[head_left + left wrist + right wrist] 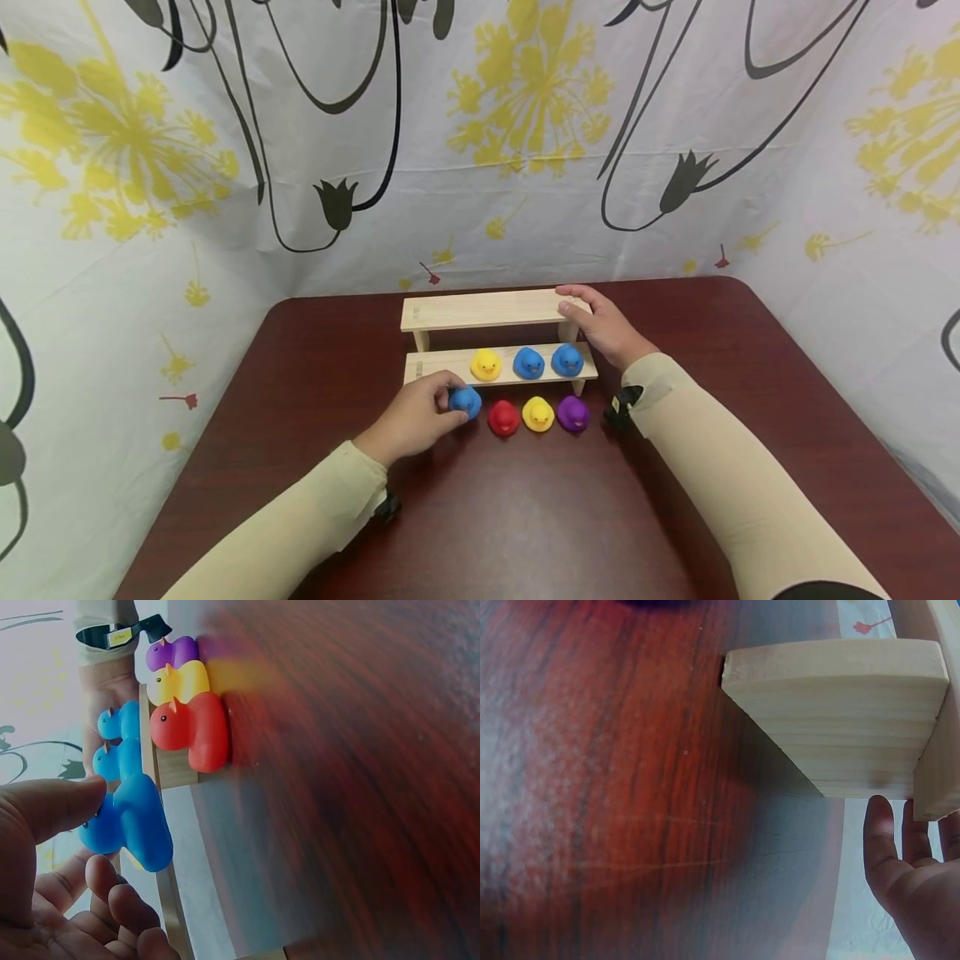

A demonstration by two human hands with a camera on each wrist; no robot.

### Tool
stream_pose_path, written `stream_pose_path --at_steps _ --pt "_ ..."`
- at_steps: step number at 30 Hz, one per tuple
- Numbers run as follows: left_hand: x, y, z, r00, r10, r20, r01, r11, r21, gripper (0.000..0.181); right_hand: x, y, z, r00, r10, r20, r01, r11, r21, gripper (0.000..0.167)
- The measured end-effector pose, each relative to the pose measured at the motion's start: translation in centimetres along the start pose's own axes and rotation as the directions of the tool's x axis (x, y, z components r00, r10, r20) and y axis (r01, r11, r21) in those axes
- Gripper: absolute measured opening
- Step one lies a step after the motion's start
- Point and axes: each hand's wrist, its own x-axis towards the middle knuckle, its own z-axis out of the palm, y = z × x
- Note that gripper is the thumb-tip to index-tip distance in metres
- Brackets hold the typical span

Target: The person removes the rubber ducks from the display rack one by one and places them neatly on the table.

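Observation:
My left hand [416,417] pinches a blue rubber duck [465,402] between thumb and fingers, in front of the lower step's left part. In the left wrist view the thumb lies against the head of this duck [139,825], with fingertips below it. My right hand [607,329] holds the right end of the upper step of a two-step wooden stand [480,310], thumb towards the front and fingers towards the back. The right wrist view shows fingers [881,832] beside the stand's leg [840,712]; the thumb is out of that view.
On the lower step sit a yellow duck [486,365] and two blue ducks [528,363]. In front of the stand, a red duck [504,418], a yellow duck [537,414] and a purple duck [573,413] form a row on the dark table [495,517]. Patterned cloth [480,208] hangs behind.

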Motion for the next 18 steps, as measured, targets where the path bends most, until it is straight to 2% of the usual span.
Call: stream_pose_path --at_steps 18 --pt "0.04 -0.64 0.83 0.999 0.019 0.048 -0.021 0.999 0.027 0.025 0.07 0.02 0.11 1.0 -0.01 0.002 0.01 1.0 0.027 0.051"
